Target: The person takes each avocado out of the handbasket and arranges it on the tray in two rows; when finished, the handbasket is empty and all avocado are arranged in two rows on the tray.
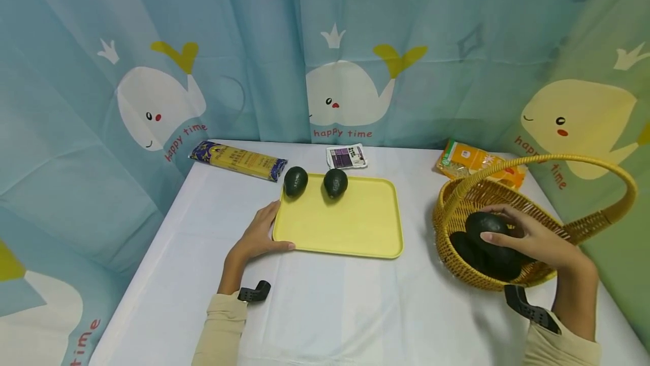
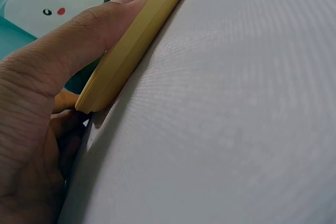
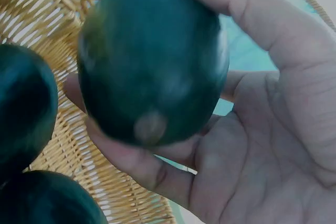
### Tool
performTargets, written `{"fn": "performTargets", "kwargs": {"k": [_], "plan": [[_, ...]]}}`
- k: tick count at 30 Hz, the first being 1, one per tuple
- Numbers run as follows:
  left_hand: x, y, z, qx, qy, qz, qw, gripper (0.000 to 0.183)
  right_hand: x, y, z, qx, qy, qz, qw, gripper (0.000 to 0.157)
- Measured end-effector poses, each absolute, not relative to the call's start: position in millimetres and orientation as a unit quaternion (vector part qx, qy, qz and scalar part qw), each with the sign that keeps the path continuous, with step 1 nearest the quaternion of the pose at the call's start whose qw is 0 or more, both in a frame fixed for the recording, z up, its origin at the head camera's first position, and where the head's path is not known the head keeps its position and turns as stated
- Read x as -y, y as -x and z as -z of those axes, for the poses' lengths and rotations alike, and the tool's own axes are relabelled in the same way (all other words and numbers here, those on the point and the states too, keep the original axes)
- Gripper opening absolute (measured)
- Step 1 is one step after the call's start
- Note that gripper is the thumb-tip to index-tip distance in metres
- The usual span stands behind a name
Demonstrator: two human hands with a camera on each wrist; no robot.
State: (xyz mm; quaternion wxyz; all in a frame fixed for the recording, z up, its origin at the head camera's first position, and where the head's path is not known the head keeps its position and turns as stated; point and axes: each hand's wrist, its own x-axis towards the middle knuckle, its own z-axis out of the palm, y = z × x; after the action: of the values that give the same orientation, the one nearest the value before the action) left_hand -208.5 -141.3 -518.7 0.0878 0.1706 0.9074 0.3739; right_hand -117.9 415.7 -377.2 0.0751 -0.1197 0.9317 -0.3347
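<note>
My right hand [image 1: 540, 242] holds a dark green avocado [image 3: 152, 61] between thumb and fingers, over the woven basket [image 1: 459, 269]. More avocados [image 3: 23, 108] lie in the basket beneath it. My left hand [image 1: 260, 235] grips the near left corner of a yellow tray [image 1: 350, 228], its thumb [image 2: 89, 30] along the front rim and the other fingers along the left side. Two avocados sit on the tray's far part: one avocado [image 1: 295, 181] in the far left corner, another avocado [image 1: 335, 183] at the far edge.
Behind the tray lie a long yellow and blue packet [image 1: 238, 159] and a small purple and white sachet [image 1: 347, 157]. An orange packet [image 1: 467, 160] is behind the basket, whose tall handle [image 1: 553, 158] arches above the right side. A curtain [image 1: 264, 56] borders the white table [image 1: 325, 298].
</note>
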Motion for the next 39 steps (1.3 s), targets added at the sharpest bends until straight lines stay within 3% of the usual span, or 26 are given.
{"fn": "performTargets", "kwargs": {"k": [8,15,22,28,35,39], "plan": [[141.3,208.0,518.7,-0.907,-0.173,-0.374,0.084,0.124,-401.8,111.2,371.6,-0.884,0.183,0.416,0.108,0.043],[141.6,207.6,517.5,-0.906,-0.171,-0.375,0.092,0.124,-389.9,113.8,367.8,-0.767,0.220,0.560,0.224,0.042],[140.3,207.6,514.3,-0.905,-0.167,-0.380,0.090,0.124,-365.9,114.2,368.8,-0.855,0.258,0.430,0.133,0.045],[141.0,208.0,516.0,-0.906,-0.172,-0.377,0.087,0.124,-347.8,118.5,377.9,-0.836,0.301,0.425,0.170,0.049],[142.3,208.5,519.2,-0.904,-0.178,-0.381,0.078,0.124,-325.6,130.6,391.7,-0.775,0.320,0.491,0.236,0.064],[142.5,208.8,518.6,-0.904,-0.180,-0.380,0.078,0.124,-314.7,137.6,396.5,-0.765,0.317,0.507,0.239,0.067]]}}
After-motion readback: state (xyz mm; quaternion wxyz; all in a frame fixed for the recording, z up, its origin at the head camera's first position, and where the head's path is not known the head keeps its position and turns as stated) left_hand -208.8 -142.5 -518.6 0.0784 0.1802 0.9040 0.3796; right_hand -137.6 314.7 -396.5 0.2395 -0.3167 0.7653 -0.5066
